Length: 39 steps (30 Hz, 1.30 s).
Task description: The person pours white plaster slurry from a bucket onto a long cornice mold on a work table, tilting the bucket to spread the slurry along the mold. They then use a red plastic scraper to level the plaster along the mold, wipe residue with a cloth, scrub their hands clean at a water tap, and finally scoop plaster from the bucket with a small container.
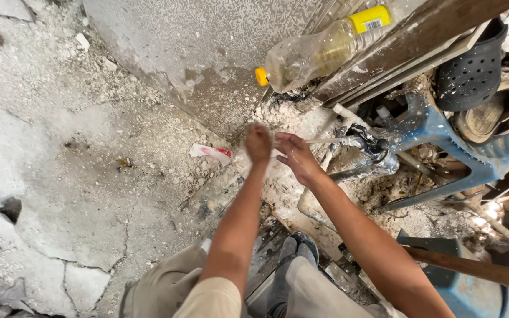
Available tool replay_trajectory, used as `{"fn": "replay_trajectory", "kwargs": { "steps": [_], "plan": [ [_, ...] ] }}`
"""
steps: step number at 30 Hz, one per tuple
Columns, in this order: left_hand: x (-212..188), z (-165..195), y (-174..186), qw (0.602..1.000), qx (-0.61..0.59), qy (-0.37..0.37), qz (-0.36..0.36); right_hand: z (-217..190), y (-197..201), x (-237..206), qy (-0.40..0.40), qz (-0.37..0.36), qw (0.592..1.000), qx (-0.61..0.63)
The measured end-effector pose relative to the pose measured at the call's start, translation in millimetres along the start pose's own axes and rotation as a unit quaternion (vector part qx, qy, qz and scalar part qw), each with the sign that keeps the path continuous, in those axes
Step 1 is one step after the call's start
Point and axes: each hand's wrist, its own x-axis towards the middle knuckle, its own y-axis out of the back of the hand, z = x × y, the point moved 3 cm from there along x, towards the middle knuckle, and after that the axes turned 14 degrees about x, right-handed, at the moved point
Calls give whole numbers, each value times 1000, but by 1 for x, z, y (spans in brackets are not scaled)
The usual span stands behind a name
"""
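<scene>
Two bare hands (pixel 275 150), wet metal tap (pixel 365 141), rubble

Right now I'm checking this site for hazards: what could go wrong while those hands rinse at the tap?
Water from the tap may wet the rubble, making footing slippery. The plastic bottle leaning overhead could roll down onto the left hand or right hand.
</scene>
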Motion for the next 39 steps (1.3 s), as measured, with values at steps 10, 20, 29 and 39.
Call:
{"fn": "replay_trajectory", "kwargs": {
  "steps": [10,20,29,39],
  "plan": [
    [4,-102,76,856,510,-60,-68,6,26,2,15,-44,997,-65],
    [17,-103,84,724,665,-139,-120,5,38,-11,-28,-25,993,-113],
    [7,-88,89,741,602,-214,-205,23,26,-10,-84,-66,976,-189],
    [-10,-3,8,971,116,-61,-199,51,-6,-40,-312,-71,919,-231]
  ]
}}
